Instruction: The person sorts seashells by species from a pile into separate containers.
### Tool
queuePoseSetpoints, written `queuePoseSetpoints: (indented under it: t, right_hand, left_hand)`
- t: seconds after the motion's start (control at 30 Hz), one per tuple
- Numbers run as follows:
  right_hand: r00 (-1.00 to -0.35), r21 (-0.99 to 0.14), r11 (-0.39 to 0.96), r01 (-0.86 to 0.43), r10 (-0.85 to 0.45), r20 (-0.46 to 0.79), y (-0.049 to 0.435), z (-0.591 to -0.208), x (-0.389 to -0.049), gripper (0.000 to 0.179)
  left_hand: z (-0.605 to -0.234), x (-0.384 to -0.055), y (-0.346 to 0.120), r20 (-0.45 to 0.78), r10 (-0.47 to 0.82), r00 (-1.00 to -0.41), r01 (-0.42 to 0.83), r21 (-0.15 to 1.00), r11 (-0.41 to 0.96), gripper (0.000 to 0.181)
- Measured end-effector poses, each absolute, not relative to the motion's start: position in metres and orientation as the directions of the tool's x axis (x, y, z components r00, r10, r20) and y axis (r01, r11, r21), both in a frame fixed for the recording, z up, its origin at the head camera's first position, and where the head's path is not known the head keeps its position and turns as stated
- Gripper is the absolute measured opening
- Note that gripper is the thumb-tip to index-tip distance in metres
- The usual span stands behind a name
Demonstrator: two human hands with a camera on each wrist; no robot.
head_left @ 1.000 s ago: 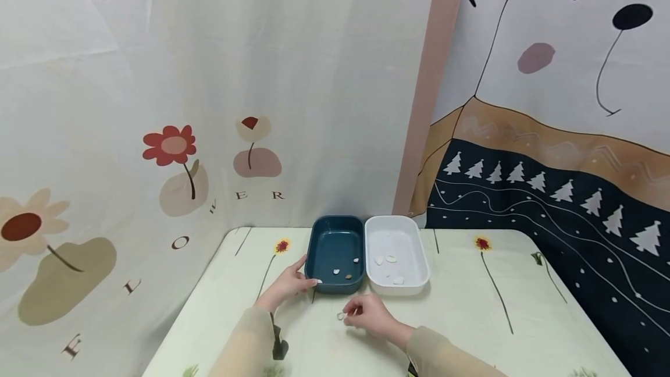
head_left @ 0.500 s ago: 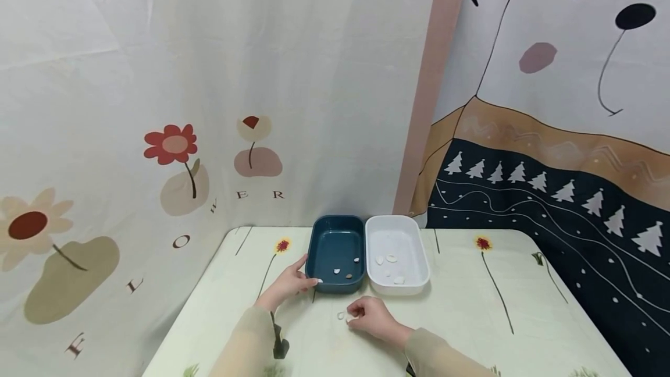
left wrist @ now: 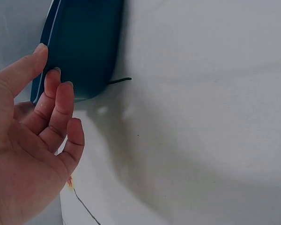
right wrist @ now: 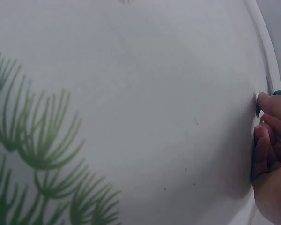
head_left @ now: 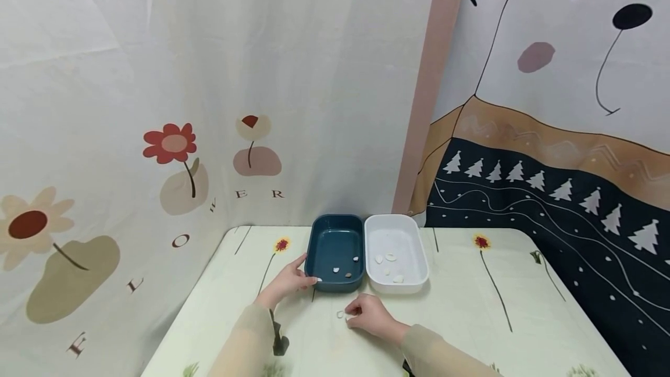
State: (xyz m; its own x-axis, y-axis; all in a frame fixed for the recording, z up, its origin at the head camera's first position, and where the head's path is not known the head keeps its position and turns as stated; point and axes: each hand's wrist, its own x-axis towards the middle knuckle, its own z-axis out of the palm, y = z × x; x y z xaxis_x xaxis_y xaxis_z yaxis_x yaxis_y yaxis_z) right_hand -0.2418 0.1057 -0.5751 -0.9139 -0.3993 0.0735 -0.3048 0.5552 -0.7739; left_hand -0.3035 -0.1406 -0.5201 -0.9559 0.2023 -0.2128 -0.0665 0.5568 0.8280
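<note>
My left hand [head_left: 289, 283] holds the near left corner of a dark blue dish [head_left: 325, 288], thumb at the rim. Curled fingers lie along the dish's outer side in the left wrist view. In the dish lie a few small pale pieces and a brownish one [head_left: 348, 275], like shells or pebbles. My right hand [head_left: 370, 314] is low over the table in front of the dishes, its fingertips pinching a small pale shell-like piece [head_left: 347, 319], mostly hidden. Just left of those fingertips a small ring-shaped pale piece [head_left: 340, 314] lies on the table.
A white dish [head_left: 424, 282] stands against the blue dish's right side, with several pale shell-like pieces [head_left: 398, 278] in it. The flower-patterned tablecloth [head_left: 460, 307] covers the table. Printed curtains [head_left: 314, 74] hang directly behind the table's far edge.
My right hand has shifted slightly to the right, away from the ring-shaped piece, and a second pale piece now shows at its fingertips. My left hand has stayed at the blue dish.
</note>
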Motion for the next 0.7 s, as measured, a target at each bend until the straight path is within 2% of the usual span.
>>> queuePoseSetpoints:
  t: [0.4, 0.7]
  right_hand:
    - [-0.907, -0.755, 0.559, -0.343, -0.405, 0.113, 0.1073, -0.5781, -0.2438, 0.015]
    - [-0.905, -0.745, 0.573, -0.342, -0.413, 0.098, 0.1067, -0.5764, -0.243, 0.013]
  left_hand:
    - [-0.5176, -0.3064, -0.1427, -0.196, 0.218, -0.956, -0.04, 0.824, 0.566, 0.082]
    - [-0.5186, -0.3065, -0.1439, -0.193, 0.218, -0.957, -0.038, 0.825, 0.564, 0.081]
